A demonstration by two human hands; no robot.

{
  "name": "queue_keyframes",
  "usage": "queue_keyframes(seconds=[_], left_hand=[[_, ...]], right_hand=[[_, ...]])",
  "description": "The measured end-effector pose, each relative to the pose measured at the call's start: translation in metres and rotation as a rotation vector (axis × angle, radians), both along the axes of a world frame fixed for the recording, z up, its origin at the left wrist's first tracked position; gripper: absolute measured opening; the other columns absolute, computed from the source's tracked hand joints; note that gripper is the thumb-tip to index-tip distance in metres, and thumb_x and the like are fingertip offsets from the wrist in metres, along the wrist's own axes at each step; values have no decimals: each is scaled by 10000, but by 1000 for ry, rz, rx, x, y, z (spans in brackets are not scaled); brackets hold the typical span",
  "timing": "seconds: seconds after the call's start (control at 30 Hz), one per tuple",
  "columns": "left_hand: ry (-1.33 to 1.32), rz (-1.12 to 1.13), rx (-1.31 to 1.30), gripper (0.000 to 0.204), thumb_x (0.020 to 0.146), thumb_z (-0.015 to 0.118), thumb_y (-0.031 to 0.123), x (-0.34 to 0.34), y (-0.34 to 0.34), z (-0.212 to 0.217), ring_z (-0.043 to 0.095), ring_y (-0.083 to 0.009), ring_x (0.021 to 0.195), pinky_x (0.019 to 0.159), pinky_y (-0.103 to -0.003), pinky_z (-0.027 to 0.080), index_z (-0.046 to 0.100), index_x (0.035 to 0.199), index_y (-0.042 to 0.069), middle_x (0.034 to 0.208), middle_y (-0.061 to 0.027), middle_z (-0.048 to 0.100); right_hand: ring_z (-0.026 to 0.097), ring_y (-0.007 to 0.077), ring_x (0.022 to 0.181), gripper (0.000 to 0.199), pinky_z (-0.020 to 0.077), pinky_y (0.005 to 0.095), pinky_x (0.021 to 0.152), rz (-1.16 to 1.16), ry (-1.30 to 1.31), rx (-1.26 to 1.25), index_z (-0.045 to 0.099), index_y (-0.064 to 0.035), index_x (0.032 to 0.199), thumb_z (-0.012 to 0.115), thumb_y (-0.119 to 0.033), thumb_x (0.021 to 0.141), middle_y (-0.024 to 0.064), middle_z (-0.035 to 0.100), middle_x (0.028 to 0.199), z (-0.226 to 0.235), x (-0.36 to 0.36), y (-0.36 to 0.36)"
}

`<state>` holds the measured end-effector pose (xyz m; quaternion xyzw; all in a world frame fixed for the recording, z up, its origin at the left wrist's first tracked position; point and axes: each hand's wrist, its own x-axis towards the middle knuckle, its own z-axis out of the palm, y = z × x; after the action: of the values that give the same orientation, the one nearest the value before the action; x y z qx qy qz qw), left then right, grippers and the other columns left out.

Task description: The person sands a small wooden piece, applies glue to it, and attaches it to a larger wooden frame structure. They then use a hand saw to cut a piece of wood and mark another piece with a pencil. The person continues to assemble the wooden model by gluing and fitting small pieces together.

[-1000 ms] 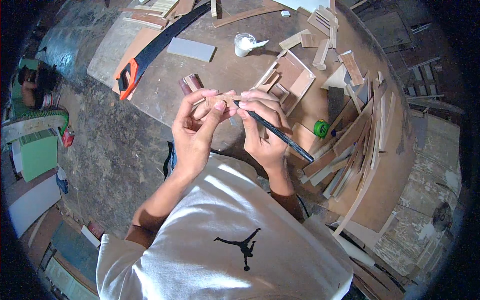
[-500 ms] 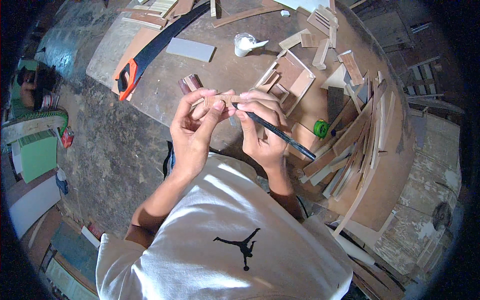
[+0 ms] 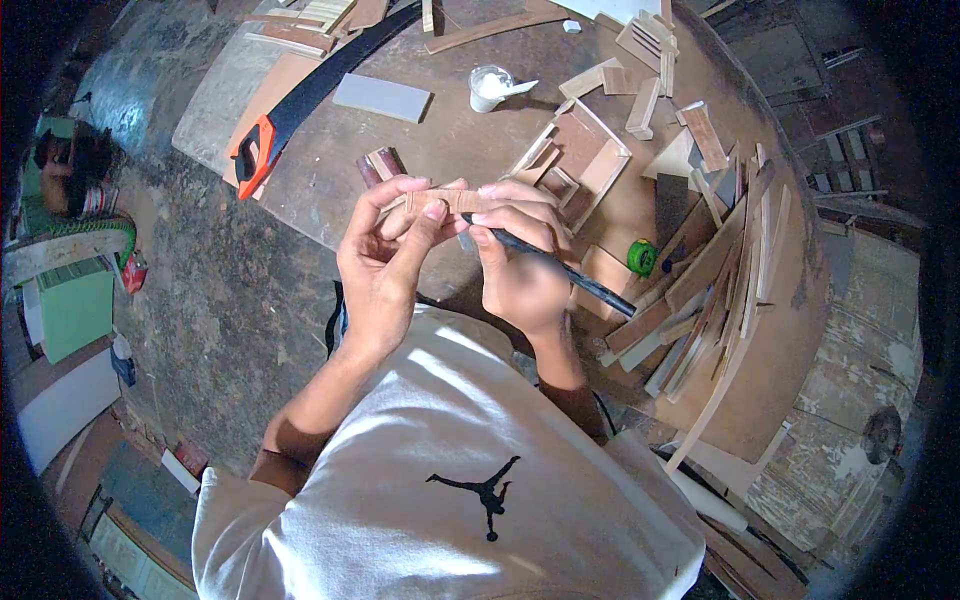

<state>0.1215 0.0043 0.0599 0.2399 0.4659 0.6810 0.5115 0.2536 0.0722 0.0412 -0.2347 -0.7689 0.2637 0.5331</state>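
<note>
Between my two hands, in front of my chest, is a small strip of wood [image 3: 460,200]. My left hand [image 3: 383,265] pinches its left end between thumb and fingers. A long black pen [image 3: 570,272] lies in the grip of my right hand [image 3: 525,265], its tip at the lower edge of the wood. The fingers of that hand also reach behind the strip's right end. Just beyond my left fingertips a dark reddish block [image 3: 378,165] rests on the table.
On the table [image 3: 450,130] are a handsaw with an orange handle [image 3: 256,158], a grey block [image 3: 382,98] and a white cup [image 3: 490,88]. A wooden tray-like frame [image 3: 610,170], a green tape measure [image 3: 642,258] and piled wood strips [image 3: 715,270] lie at the right.
My hands keep the same hold on the wood and pen. The pen's tip has shifted slightly left and down along the strip's edge.
</note>
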Motion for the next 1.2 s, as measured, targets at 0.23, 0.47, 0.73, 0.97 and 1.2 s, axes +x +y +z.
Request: queue_keyframes(seconds=[0.23, 0.47, 0.73, 0.97, 1.2], left_hand=[[16, 3, -8, 302, 974, 573, 65, -1, 0, -2, 646, -253, 1088, 950, -389, 519, 490, 1262, 26, 1205, -251, 636], [12, 0, 17, 302, 972, 575, 61, -2, 1, -1, 640, -261, 1103, 964, -393, 515, 493, 1260, 29, 1201, -255, 637], [21, -9, 16, 304, 974, 568, 58, -2, 2, 0, 639, -264, 1109, 968, -396, 514, 485, 1265, 29, 1207, -253, 634], [-6, 18, 24, 271, 972, 572, 41, -2, 3, 0, 663, -207, 1002, 914, -359, 554, 490, 1228, 10, 1188, -243, 643], [-3, 12, 15, 269, 974, 567, 38, -2, 4, 1, 655, -214, 1033, 912, -359, 556, 491, 1230, 8, 1190, -246, 641]], right_hand=[[653, 314, 955, 223, 529, 397, 826, 11, 1, -3, 622, -18, 1037, 701, 16, 831, 120, 653, 979, 1, 0, 0], [648, 323, 947, 197, 515, 412, 835, 18, -3, 13, 601, 10, 1015, 675, 43, 835, 137, 650, 942, 2, 0, 0], [647, 315, 953, 194, 510, 415, 852, 22, 15, -5, 599, 10, 1019, 673, 35, 842, 141, 647, 979, 1, 0, 0], [647, 318, 955, 191, 509, 417, 852, 11, -6, 7, 600, 8, 1017, 670, 41, 842, 137, 646, 976, 1, -2, 2], [653, 311, 966, 231, 524, 396, 835, -8, 11, 0, 619, -21, 1039, 704, 14, 827, 122, 659, 982, -1, -1, 1]])
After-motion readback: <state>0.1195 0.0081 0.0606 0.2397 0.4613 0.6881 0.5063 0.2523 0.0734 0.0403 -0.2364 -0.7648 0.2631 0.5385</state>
